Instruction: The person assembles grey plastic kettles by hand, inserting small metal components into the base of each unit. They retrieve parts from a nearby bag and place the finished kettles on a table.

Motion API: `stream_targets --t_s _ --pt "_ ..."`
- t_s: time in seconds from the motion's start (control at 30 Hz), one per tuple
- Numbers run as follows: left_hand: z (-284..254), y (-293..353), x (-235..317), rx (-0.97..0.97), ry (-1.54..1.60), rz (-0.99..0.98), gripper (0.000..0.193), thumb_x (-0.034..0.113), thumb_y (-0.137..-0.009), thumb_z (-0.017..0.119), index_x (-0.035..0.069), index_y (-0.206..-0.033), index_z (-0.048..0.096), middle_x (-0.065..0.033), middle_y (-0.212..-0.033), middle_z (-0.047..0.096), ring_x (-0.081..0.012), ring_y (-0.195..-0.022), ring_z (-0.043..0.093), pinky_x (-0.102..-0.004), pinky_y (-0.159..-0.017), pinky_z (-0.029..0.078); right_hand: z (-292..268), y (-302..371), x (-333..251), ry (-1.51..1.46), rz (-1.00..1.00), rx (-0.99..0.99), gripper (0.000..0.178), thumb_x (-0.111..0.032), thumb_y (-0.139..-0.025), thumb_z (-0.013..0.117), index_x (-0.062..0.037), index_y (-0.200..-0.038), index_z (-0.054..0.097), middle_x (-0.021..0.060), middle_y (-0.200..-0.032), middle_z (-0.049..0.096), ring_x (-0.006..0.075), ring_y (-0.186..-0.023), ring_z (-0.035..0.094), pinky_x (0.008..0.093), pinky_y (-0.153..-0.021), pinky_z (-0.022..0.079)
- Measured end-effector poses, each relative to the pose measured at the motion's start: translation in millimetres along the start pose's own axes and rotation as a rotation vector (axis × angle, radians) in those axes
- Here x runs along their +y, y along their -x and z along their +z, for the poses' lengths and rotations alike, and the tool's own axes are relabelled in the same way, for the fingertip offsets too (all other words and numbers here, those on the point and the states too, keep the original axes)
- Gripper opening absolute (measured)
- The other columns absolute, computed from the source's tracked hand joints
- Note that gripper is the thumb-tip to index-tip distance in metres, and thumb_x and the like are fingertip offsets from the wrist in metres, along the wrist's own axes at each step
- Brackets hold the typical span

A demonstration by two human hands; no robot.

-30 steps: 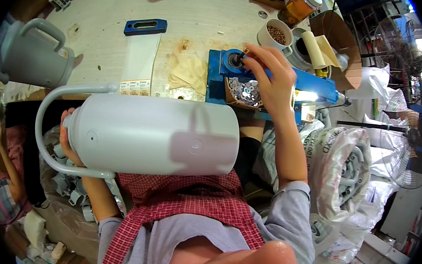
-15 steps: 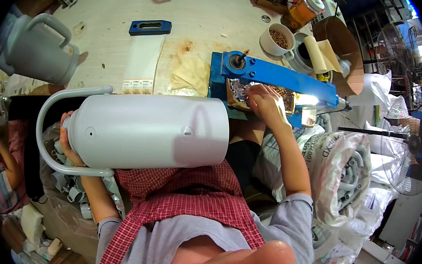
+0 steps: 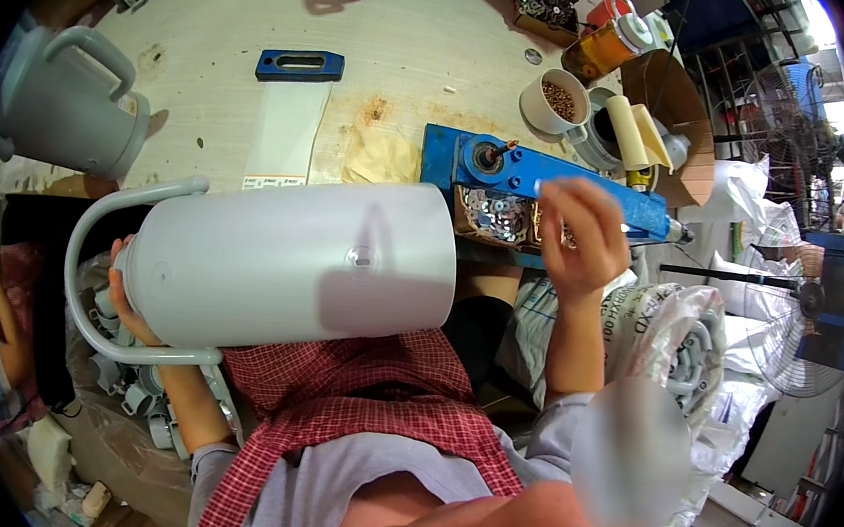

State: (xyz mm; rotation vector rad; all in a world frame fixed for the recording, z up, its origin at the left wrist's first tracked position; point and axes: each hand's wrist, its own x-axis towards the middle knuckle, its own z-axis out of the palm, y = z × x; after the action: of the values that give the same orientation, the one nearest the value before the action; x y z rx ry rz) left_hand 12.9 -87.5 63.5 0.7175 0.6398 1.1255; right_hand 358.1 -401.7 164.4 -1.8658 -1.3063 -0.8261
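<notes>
A large, light grey thermos jug body with a long curved handle lies sideways across my lap, its wide end to the right. My left hand is wrapped round the narrow left end, most of its fingers hidden behind the jug. On the jug's side there is a small fitting with a slot. My right hand is raised over the blue bench press, fingers bent together, with a small pale, shiny piece at the tips, too blurred to name. Below it, a small box of shiny metal pieces sits against the press.
Another grey jug stands at the table's left. A blue slotted block lies mid-table. A cup of brass-coloured parts and a cardboard box stand back right. Sacks of parts and a fan are at right; another person sits far left.
My right hand has risen out of the parts box and moved right, fingers drawn together at a small piece. The jug has shifted only slightly in my left hand.
</notes>
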Motion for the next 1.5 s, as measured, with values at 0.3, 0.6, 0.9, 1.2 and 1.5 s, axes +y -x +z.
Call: stream_targets --t_s 0.3,0.6,0.9,1.2,1.5 --pt "14.7 0.2 -1.7 0.090 -0.050 0.006 0.052 0.040 -0.099 0.041 0.006 -0.138 0.048 -0.0092 -0.132 0.056 -0.0254 -0.124 0.052 -0.0442 -0.108 0.041 28.5 -28.7 21.0 0.064 -0.209 0.001 0.031 0.004 -0.063 0.076 -0.0059 -0.092 0.073 0.0044 -0.090 0.069 0.0236 -0.075 0.065 0.0323 -0.069 0.054" --pt "64.0 -16.2 -7.2 0.076 -0.061 0.081 0.053 0.043 -0.098 0.041 0.008 -0.138 0.047 -0.0101 -0.131 0.057 -0.0260 -0.122 0.055 -0.0430 -0.101 0.048 14.7 12.9 -20.7 -0.374 0.281 -0.055 0.037 0.002 -0.072 0.073 0.0020 -0.109 0.071 0.0169 -0.100 0.069 0.0245 -0.078 0.067 0.0327 -0.070 0.055" --pt "167.3 -10.0 -89.7 -0.349 -0.085 0.090 0.055 0.046 -0.095 0.052 0.004 -0.131 0.050 -0.0138 -0.122 0.057 -0.0248 -0.111 0.059 -0.0387 -0.093 0.052 0.5 100.3 -2.8 -0.664 0.957 0.290 0.038 -0.024 -0.096 0.059 0.0014 -0.124 0.052 0.0053 -0.107 0.059 0.0141 -0.092 0.056 0.0275 -0.077 0.045" --pt "239.2 35.8 -165.7 -0.459 -0.130 -0.023 0.061 0.046 -0.090 0.063 0.002 -0.128 0.048 -0.0116 -0.119 0.053 -0.0182 -0.105 0.058 -0.0306 -0.088 0.052 -49.6 132.3 66.7 -0.799 0.962 0.616 0.030 -0.016 -0.101 0.051 0.0002 -0.126 0.049 0.0067 -0.106 0.063 0.0132 -0.094 0.059 0.0293 -0.083 0.046" --pt "235.9 29.8 -165.6 -0.457 -0.158 -0.077 0.062 0.047 -0.088 0.064 0.002 -0.129 0.048 -0.0117 -0.112 0.056 -0.0179 -0.104 0.058 -0.0310 -0.088 0.051 -44.9 136.7 67.6 -0.751 0.992 0.629 0.032 -0.016 -0.100 0.054 0.0017 -0.126 0.050 0.0047 -0.104 0.063 0.0097 -0.083 0.057 0.0244 -0.072 0.044"
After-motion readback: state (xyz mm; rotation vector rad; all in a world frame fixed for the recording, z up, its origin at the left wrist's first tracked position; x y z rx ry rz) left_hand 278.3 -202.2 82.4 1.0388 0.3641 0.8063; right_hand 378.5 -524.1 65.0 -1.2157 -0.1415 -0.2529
